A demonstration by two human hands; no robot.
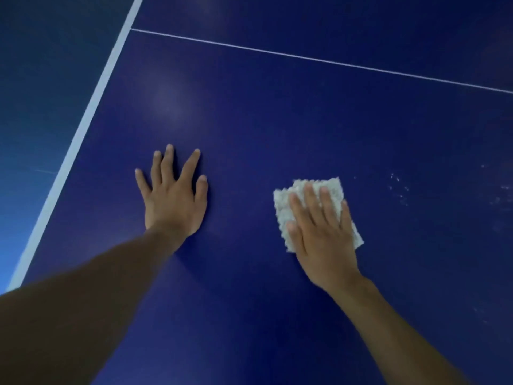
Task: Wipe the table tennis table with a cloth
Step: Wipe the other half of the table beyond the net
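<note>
A dark blue table tennis table (pixel 277 120) fills most of the view. My right hand (pixel 322 232) lies flat on a folded white cloth (pixel 283 207), pressing it onto the table surface right of centre. The cloth shows above and on both sides of the fingers. My left hand (pixel 175 198) rests palm down on the bare table to the left of the cloth, fingers spread, holding nothing.
A broad white edge line (pixel 83 129) runs diagonally along the table's left side, with blue floor (pixel 33 79) beyond it. A thin white centre line (pixel 319 60) crosses the far part. Pale specks and smudges (pixel 399 187) mark the surface right of the cloth.
</note>
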